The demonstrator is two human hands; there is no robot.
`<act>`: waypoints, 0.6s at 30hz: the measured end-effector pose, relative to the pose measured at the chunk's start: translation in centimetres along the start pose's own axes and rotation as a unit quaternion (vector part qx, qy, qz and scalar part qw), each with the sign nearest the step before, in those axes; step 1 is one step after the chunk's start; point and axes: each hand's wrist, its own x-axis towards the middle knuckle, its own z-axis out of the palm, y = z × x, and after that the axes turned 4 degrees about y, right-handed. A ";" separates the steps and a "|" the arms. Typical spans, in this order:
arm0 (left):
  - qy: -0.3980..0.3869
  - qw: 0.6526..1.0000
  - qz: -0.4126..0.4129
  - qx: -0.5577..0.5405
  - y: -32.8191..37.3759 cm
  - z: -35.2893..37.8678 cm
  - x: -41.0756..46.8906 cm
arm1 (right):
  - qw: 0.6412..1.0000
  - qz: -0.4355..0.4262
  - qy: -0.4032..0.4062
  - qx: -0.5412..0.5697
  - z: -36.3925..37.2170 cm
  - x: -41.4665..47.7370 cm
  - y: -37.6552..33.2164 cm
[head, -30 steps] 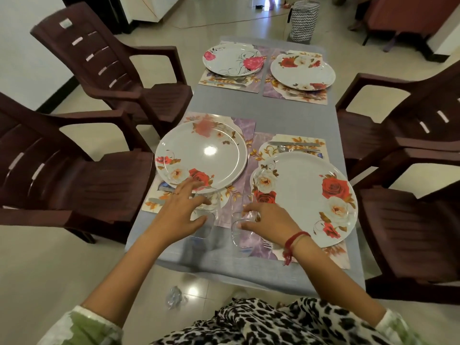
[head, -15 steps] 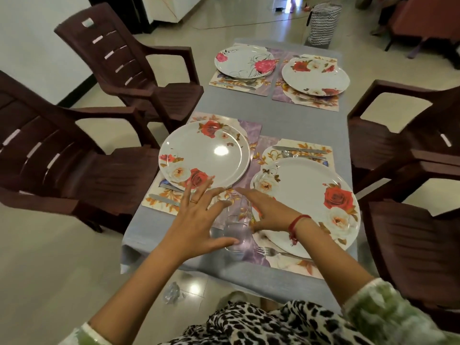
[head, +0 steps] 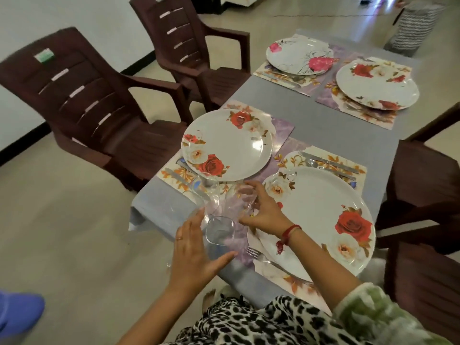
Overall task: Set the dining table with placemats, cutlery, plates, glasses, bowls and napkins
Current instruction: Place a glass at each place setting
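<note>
Four floral plates lie on floral placemats on the grey table (head: 331, 125), with cutlery beside them. The near-left plate (head: 227, 145) and near-right plate (head: 321, 215) are closest to me. Clear glasses stand at the near edge between these two settings. My right hand (head: 263, 212), with a red thread at the wrist, pinches one blurred glass (head: 245, 195) with curled fingers. My left hand (head: 196, 247) has straight fingers beside another glass (head: 220, 231), thumb spread below it. A third glass (head: 206, 185) stands by the near-left plate.
Dark brown plastic chairs stand left (head: 82, 108) and right (head: 423, 195) of the table. The far-left plate (head: 298, 56) and far-right plate (head: 375, 83) occupy the far end. A fork (head: 256, 253) lies by the near-right plate. A patterned basket (head: 413, 26) stands beyond the table.
Both hands let go of the two glasses they held, then came together. The left hand spread open beside a glass, and the right hand now pinches a glass. The view swung right.
</note>
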 end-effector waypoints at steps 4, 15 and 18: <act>0.014 0.985 -0.157 -0.065 1.7 2.7 -1.6 | 0.994 0.008 0.073 0.085 -1.1 0.2 0.0; 0.121 0.951 -0.239 -0.156 3.2 5.3 -1.2 | 0.977 -0.040 0.136 0.163 -5.2 -2.6 -1.1; 0.141 0.955 -0.200 -0.170 4.7 3.4 -0.5 | 0.972 -0.046 0.170 0.153 -5.7 -3.9 -1.3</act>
